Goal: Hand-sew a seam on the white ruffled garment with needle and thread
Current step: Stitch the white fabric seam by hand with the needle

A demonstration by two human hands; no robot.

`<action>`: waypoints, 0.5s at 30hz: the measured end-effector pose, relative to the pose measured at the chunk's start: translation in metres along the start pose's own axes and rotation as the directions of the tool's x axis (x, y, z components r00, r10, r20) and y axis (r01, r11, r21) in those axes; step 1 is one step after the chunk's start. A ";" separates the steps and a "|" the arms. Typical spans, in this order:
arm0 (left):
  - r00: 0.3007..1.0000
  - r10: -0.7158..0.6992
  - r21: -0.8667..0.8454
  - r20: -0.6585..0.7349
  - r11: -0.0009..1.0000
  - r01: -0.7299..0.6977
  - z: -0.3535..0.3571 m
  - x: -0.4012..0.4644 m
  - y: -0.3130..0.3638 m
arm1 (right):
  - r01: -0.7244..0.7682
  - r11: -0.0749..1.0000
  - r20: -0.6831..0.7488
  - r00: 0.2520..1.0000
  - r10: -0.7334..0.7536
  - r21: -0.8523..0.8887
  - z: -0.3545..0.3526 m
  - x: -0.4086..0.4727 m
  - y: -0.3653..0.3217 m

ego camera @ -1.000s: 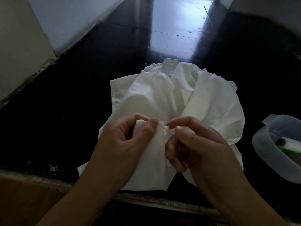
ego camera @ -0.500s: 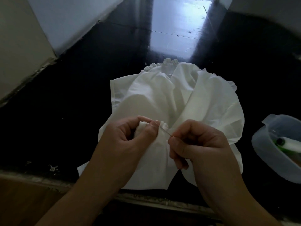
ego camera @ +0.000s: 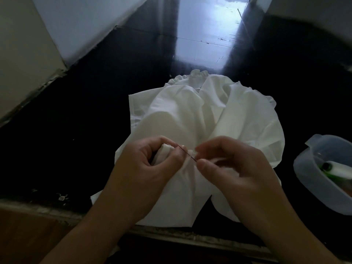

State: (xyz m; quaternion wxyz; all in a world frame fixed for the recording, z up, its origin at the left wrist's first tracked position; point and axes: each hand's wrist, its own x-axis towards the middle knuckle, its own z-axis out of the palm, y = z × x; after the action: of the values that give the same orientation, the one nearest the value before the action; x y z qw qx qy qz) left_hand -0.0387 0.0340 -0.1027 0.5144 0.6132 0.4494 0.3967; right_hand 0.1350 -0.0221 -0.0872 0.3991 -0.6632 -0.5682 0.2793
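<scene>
Dark floor: left hand (ego camera: pixel 150 168) grips garment (ego camera: pixel 238 126); blurred right hand (ego camera: pixel 234 168) pinches needle (ego camera: pixel 187 153).

Between your hands the garment (ego camera: pixel 234 119) is plain white with no print, its far edge beyond your fingers trimmed in a white ruffle (ego camera: pixel 196 74), and it lies on a glossy black surface (ego camera: pixel 85 130) that carries a pale bluish-white band of reflected light past the cloth. The needle (ego camera: pixel 187 153) between your fingertips reads as a thin dark line against the white. Off to the right of your right hand, the tub (ego camera: pixel 312 180) is a translucent pale blue, and inside it you have what looks like a white spool (ego camera: pixel 341 169) with a green end, though the dim light makes that hard to tell.
</scene>
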 end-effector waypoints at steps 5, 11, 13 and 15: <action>0.999 0.034 0.059 0.009 0.998 -0.035 0.005 -0.003 -0.003 | 0.170 0.984 -0.021 0.985 -0.171 -0.048 -0.001 0.003 -0.006; 0.996 0.082 0.096 0.028 0.992 -0.084 0.007 -0.004 -0.005 | 0.182 0.976 -0.040 0.983 -0.178 0.116 0.006 0.004 -0.001; 0.994 0.100 0.092 0.044 0.990 -0.104 0.008 -0.004 -0.005 | 0.188 0.975 -0.070 0.981 -0.180 0.122 0.009 0.003 0.000; 0.991 0.118 0.106 0.061 0.987 -0.124 0.010 -0.004 -0.005 | 0.205 0.964 -0.122 0.975 -0.186 0.169 0.013 0.002 0.000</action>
State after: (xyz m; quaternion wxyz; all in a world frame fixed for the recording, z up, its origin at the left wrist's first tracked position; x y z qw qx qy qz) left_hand -0.0310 0.0277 -0.1091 0.4668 0.6774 0.4183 0.3851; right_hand 0.1245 -0.0173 -0.0938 0.5127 -0.5786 -0.5814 0.2537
